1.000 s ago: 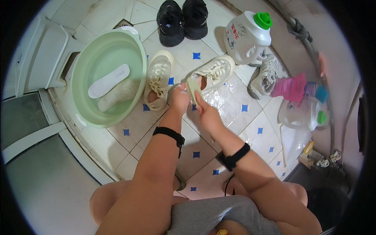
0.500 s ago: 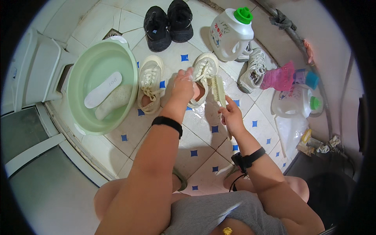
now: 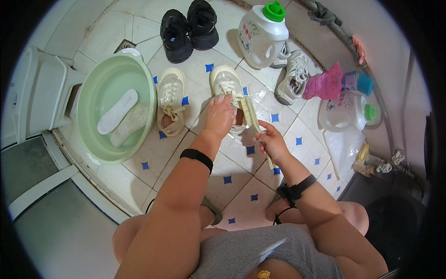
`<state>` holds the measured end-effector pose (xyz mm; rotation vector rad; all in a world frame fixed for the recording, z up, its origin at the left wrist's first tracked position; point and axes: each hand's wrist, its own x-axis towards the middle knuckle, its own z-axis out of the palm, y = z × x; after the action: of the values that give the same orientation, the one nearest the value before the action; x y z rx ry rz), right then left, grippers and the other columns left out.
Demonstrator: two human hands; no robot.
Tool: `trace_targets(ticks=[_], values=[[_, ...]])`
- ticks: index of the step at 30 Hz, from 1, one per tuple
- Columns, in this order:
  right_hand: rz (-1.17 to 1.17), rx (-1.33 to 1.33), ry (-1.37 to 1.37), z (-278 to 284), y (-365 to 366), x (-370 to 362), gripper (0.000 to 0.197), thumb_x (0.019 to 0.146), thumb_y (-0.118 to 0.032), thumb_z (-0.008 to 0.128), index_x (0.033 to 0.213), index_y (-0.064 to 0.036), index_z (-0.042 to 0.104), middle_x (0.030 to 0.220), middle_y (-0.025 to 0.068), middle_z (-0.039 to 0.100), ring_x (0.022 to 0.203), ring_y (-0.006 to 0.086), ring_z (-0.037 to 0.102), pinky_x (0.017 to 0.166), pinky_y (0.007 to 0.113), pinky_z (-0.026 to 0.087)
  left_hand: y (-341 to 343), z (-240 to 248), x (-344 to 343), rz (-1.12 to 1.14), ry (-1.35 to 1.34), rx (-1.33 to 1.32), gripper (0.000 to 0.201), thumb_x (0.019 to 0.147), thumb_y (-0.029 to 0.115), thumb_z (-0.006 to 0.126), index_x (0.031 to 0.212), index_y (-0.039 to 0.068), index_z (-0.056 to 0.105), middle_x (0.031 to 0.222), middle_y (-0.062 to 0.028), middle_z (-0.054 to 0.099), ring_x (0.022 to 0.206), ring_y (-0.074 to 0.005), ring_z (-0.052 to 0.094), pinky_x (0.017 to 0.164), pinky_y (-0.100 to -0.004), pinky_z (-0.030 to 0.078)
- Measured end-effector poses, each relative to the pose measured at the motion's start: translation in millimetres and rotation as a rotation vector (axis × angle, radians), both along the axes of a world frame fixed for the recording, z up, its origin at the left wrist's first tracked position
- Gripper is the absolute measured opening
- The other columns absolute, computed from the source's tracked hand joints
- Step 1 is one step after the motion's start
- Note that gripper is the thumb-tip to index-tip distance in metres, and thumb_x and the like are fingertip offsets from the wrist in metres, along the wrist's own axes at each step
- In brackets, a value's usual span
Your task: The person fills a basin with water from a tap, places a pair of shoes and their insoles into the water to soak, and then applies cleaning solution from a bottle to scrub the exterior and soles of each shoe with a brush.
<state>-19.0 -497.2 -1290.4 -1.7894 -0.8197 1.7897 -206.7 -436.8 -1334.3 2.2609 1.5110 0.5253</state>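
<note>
A wet white lace-up sneaker (image 3: 224,76) stands on the tiles, toe pointing away from me. My left hand (image 3: 220,115) grips it near the tongue, its fingers over the laces. A pale scrubbing brush (image 3: 253,116) is in my right hand (image 3: 271,141), closed round the handle. Its bristles face left and meet the sneaker's right side near the opening. The matching sneaker (image 3: 170,95) rests to the left, its laces loose. Part of the held shoe's opening is hidden behind my left hand.
At the left, a green basin (image 3: 83,116) of water holds two insoles (image 3: 117,111). Black shoes (image 3: 176,39), a white detergent jug (image 3: 262,37) and grey sneakers (image 3: 295,76) stand farther off. Right lie a pink pouch (image 3: 324,83) and another jug (image 3: 344,114).
The held sneaker has shifted left and its toe has swung leftward. My left hand has moved over its laces, and the brush has come along, tilting left. The whole view has shifted slightly.
</note>
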Motion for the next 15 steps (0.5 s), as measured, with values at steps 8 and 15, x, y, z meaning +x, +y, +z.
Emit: trace_targets(ticks=[8, 15], values=[[-0.006, -0.028, 0.031, 5.0, -2.6, 3.0, 0.047, 0.084, -0.003, 0.052, 0.129, -0.0055, 0.040, 0.074, 0.0041, 0.057, 0.045, 0.0074, 0.043, 0.037, 0.021, 0.035, 7.4, -41.4, 19.3, 0.120, 0.204, 0.099, 0.015, 0.068, 0.016, 0.062, 0.076, 0.006, 0.070, 0.129, -0.0155, 0.044, 0.105, -0.0270, 0.046, 0.085, -0.0373, 0.040], [-0.043, -0.050, 0.044, 5.2, -9.0, 15.4, 0.048, 0.084, -0.001, 0.051, 0.130, -0.0057, 0.039, 0.074, 0.0042, 0.056, 0.045, 0.0079, 0.044, 0.038, 0.022, 0.035, 32.9, -36.5, 37.1, 0.110, 0.287, -0.125, 0.018, 0.073, 0.015, 0.060, 0.084, 0.004, 0.069, 0.112, -0.0144, 0.050, 0.100, -0.0280, 0.048, 0.082, -0.0357, 0.045]])
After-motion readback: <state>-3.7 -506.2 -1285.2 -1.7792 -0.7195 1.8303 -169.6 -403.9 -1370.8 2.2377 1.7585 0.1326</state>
